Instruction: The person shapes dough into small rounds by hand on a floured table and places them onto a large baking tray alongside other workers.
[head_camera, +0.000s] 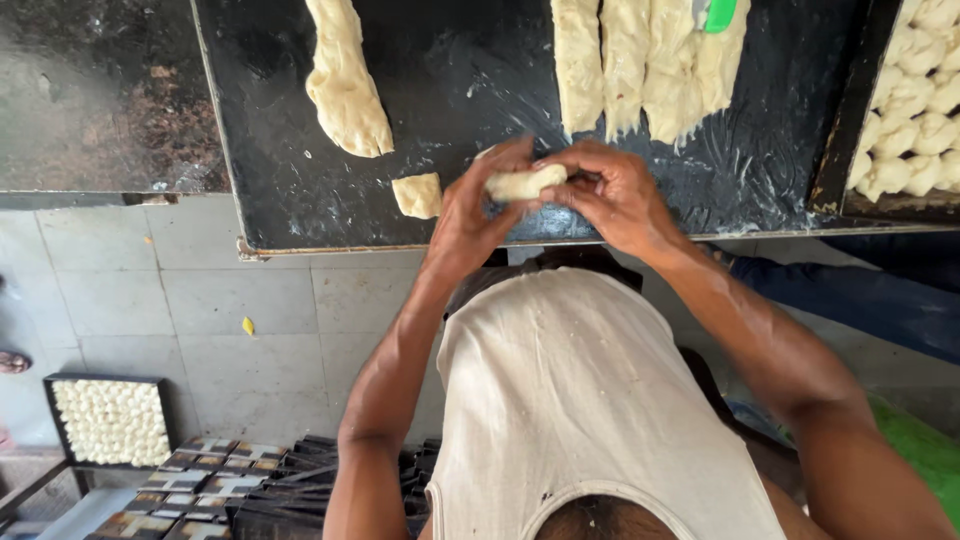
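Both hands grip one dough piece (525, 183) above the black table's (300, 200) near edge: left hand (480, 205) and right hand (610, 195) closed around it. Cut lump (418, 195) lies just left; dough strips (640, 60) beyond.

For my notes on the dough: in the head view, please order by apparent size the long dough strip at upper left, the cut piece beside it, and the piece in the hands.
1. Long dough strip, clearly largest.
2. Cut piece and piece in the hands: they look alike, and fingers partly hide the held one, so no ranking.
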